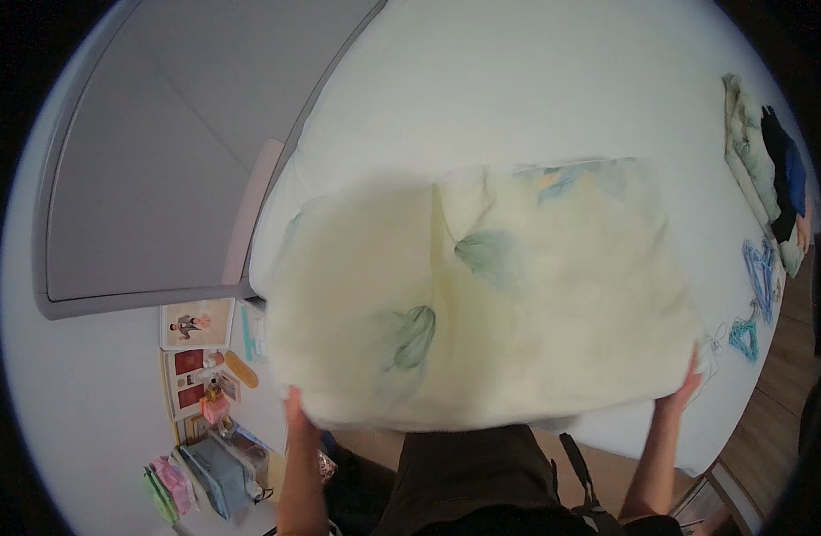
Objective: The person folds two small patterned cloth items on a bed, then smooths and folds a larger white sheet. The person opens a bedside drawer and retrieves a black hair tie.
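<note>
A thick, folded pale yellow quilt with blue-green leaf and flower prints stretches in front of me, over the near part of the bed. At its near left corner my left hand is closed on the edge, with most of its fingers hidden behind the fabric. My right hand grips the near right corner in the same way, thumb side showing. A vertical fold line runs down the quilt's far middle, and its near edge bulges toward my body.
A white sheet covers the bed, and a grey padded headboard rises at the left. Folded clothes, blue hangers and teal hangers lie along the right edge. Framed pictures and bags stand at lower left.
</note>
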Demonstrator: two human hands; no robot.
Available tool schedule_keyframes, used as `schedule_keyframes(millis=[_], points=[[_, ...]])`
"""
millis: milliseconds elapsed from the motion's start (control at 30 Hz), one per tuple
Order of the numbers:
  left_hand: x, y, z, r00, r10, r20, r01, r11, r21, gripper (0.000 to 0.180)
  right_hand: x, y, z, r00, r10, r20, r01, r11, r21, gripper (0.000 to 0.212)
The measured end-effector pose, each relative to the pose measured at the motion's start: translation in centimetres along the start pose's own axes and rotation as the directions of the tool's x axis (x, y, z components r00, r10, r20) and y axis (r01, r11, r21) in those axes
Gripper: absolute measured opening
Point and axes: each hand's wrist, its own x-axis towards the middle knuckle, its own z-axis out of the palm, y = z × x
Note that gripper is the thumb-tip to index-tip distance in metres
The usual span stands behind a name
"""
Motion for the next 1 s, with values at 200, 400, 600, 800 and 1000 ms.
schedule_keyframes(millis=[200,400,600,800,1000], points=[[5.2,-10.7,-1.6,0.915,-0.367,-0.17,0.4,0.763,0.508,0.061,-2.0,15.9,-4.9,0.809,0.563,-0.17,-0.587,0.755,-0.292,0.063],[8.7,-4.9,-0.6,0.975,0.224,0.002,-0.1,0.428,0.898,0.053,8.1,15.2,-5.5,0.988,0.131,0.078,-0.014,0.588,-0.809,0.037],[15.7,0.6,10.7,0.543,0.56,0.625,-0.596,-0.268,0.757,0.052,15.1,12.9,9.6,0.894,-0.039,0.447,0.318,0.757,-0.57,0.051],[20.4,2.0,15.7,0.585,0.328,0.742,-0.653,-0.353,0.67,0.026,17.4,10.8,16.4,0.812,-0.076,0.578,0.575,0.266,-0.773,0.058],[21.4,6.0,16.0,0.617,0.359,0.7,-0.658,-0.252,0.709,0.012,20.8,6.2,15.7,0.763,-0.067,0.643,0.646,0.054,-0.761,0.014]])
